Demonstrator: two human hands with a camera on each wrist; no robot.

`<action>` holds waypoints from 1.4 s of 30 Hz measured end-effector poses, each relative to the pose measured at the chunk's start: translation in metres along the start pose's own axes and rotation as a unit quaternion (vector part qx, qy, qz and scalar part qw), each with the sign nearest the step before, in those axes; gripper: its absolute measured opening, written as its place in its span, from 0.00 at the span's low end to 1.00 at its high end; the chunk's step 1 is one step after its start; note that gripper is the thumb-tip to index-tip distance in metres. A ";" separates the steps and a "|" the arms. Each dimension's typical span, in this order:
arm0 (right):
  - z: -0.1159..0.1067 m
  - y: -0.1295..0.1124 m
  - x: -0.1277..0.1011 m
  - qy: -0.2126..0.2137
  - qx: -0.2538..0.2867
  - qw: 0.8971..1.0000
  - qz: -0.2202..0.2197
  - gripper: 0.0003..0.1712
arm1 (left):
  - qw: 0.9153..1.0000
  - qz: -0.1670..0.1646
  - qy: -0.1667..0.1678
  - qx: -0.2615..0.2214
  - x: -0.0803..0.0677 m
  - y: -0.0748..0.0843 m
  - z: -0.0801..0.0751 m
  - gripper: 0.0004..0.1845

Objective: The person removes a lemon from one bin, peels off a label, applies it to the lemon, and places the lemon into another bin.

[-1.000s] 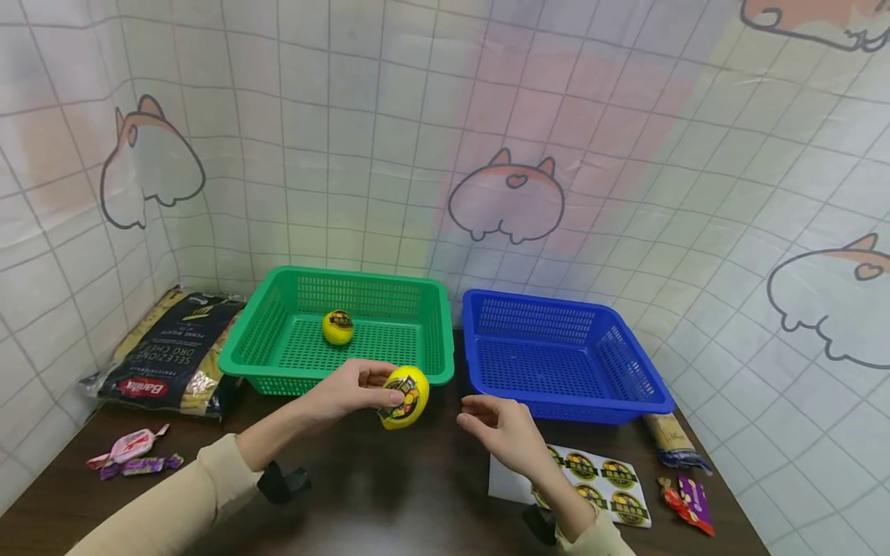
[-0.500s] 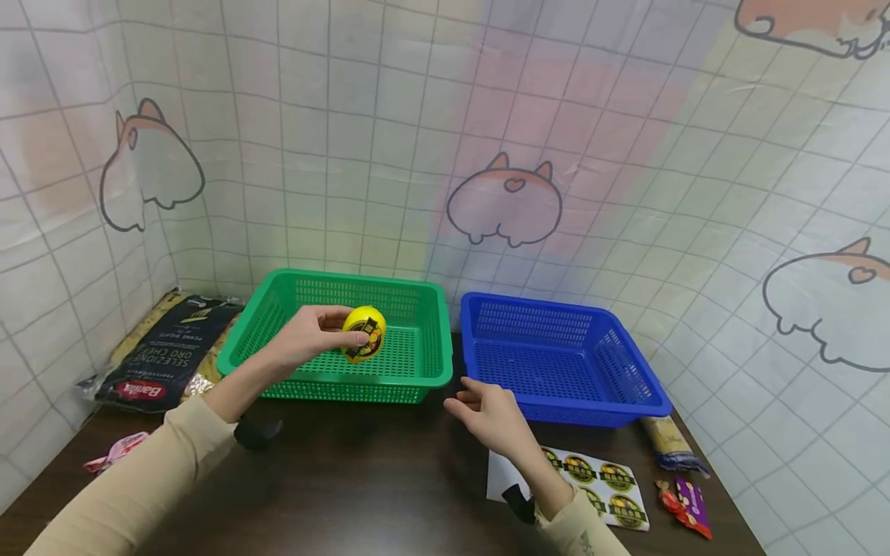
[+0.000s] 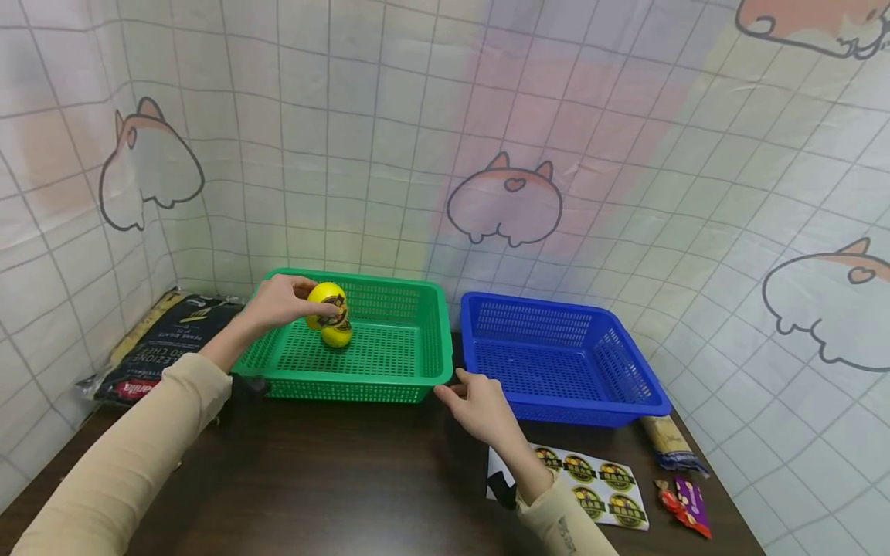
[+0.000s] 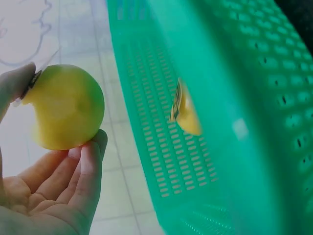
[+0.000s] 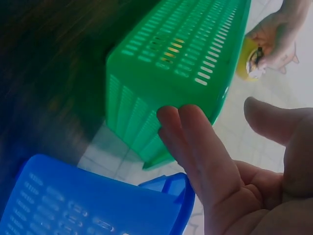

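My left hand [image 3: 274, 303] pinches a yellow lemon [image 3: 325, 293] with a dark round sticker on its side. It holds the lemon over the left part of the green basket [image 3: 389, 351]. A second stickered lemon [image 3: 337, 337] lies on the basket floor, partly hidden behind the held one. In the left wrist view, the thumb presses near the sticker edge and the fingertips support the held lemon [image 4: 71, 107] from the other side. My right hand [image 3: 483, 405] holds nothing; its relaxed fingers hover by the gap between the green basket and the blue basket [image 3: 542, 371].
A white sheet of round stickers [image 3: 612, 494] lies under the right forearm. Wrapped candies [image 3: 687, 506] and a small pasta packet [image 3: 673, 444] are at the right. A large pasta bag [image 3: 167, 332] stands left of the green basket. A patterned curtain [image 3: 389, 154] hangs behind.
My left hand has carried the lemon leftward and away from me, from in front of the green basket to above its inside. The right hand has shifted slightly left.
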State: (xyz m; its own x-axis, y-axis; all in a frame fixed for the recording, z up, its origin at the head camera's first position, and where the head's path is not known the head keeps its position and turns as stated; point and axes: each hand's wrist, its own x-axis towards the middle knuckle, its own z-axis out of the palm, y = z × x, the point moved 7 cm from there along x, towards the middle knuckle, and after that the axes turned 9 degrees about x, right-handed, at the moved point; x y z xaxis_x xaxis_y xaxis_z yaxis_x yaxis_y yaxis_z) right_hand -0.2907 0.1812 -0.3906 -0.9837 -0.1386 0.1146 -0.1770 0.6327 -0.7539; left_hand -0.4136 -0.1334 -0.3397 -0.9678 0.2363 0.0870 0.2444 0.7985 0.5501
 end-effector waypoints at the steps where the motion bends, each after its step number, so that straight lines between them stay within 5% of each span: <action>1: 0.000 0.001 0.001 0.000 -0.004 1.000 0.003 0.41 | 1.000 -0.003 -0.002 0.003 0.003 0.000 -0.001 0.46; 7: -0.001 0.004 0.008 0.009 -0.014 1.000 0.011 0.40 | 1.000 -0.010 -0.025 0.006 0.019 0.001 -0.009 0.47; 14: 0.000 0.008 0.016 0.017 0.053 0.998 0.018 0.23 | 0.997 -0.013 -0.062 0.034 0.034 0.002 -0.007 0.43; 20: 0.004 0.014 0.020 0.021 0.107 0.993 0.044 0.33 | 0.990 -0.017 -0.111 0.081 0.041 -0.004 -0.002 0.41; 24: 0.004 0.012 0.023 0.031 0.124 0.990 0.053 0.33 | 0.981 -0.045 -0.164 0.098 0.046 -0.019 0.008 0.43; 28: 0.006 0.009 0.022 0.023 0.127 0.990 0.055 0.32 | 0.972 -0.103 -0.203 0.058 0.048 -0.042 0.017 0.41; 34: 0.008 0.007 0.020 0.016 0.108 0.993 0.044 0.31 | 0.971 -0.144 -0.181 0.054 0.047 -0.060 0.017 0.28; 42: 0.007 0.008 0.019 0.013 0.097 0.994 0.042 0.31 | 0.968 -0.173 -0.162 0.084 0.046 -0.068 0.023 0.32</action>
State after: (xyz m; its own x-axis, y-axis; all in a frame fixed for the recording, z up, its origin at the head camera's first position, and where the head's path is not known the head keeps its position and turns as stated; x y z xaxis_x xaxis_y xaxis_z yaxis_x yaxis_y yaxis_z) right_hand -0.3105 0.1782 -0.3988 -0.9957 -0.0701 0.0609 -0.0872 0.4818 -0.8719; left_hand -0.4734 -0.1647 -0.3922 -0.9307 0.0784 -0.3574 -0.0573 0.9335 0.3540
